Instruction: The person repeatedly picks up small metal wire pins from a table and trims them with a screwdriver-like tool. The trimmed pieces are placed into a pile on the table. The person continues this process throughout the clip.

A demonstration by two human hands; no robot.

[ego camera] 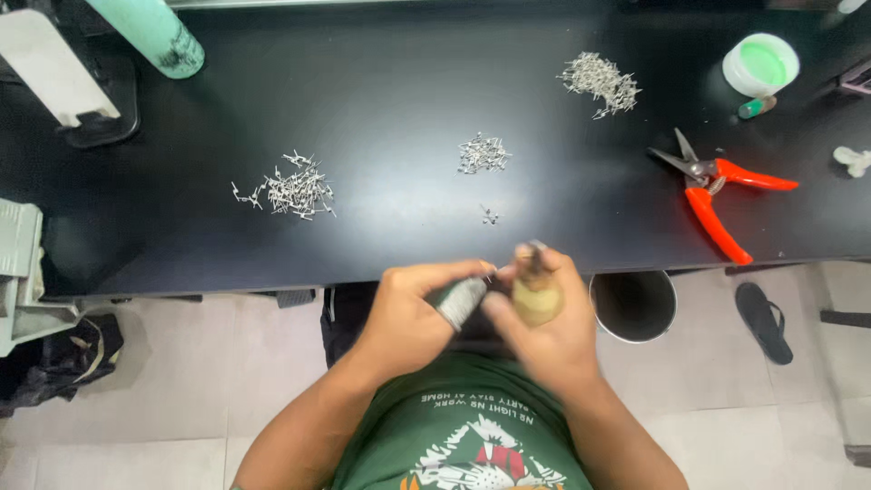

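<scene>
My left hand (410,313) and my right hand (544,318) meet just off the near edge of a black table (381,91), above my lap. A small grey, cloth-wrapped piece (460,299) sits in my left hand's fingers. My right hand grips a tool with a rounded tan wooden handle (536,298); its dark tip points toward the grey piece. Both are blurred. Three heaps of small silver metal parts lie on the table: one at the left (295,191), one in the middle (482,153), one at the back right (600,82).
Orange-handled snips (717,186) lie at the right. A white tub with green contents (760,63) stands at the back right, a mint-green cylinder (154,32) at the back left. A round bin (633,304) and a sandal (764,319) are on the floor.
</scene>
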